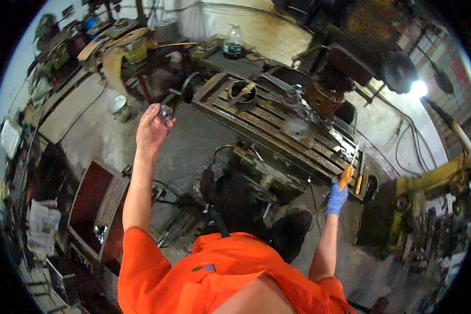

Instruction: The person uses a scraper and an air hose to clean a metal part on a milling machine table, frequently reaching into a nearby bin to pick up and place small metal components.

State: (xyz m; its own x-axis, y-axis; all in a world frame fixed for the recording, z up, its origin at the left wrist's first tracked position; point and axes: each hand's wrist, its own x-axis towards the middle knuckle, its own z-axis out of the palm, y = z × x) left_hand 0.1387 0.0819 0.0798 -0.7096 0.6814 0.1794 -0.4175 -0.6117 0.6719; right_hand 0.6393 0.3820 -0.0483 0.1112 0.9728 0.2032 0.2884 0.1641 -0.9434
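My bare left hand (150, 130) is raised out to the left, its fingers closed round a small shiny round metal part (165, 113). My right hand (336, 198), in a blue glove, is at the right end of the slotted machine table (277, 134). It grips an orange-handled tool (346, 177) whose thin, pale end points away from me over the table; its exact kind is too small to tell. Close beside it on the table lies another thin tool with a yellow handle (359, 184).
A dark bowl (244, 99) with a brush across it stands on the table. The machine head (327, 91) hangs above, with a lit lamp (419, 88) to its right. Behind stands a clear bottle (234, 44). At left are a metal can (118, 106) and an open cabinet (91, 209).
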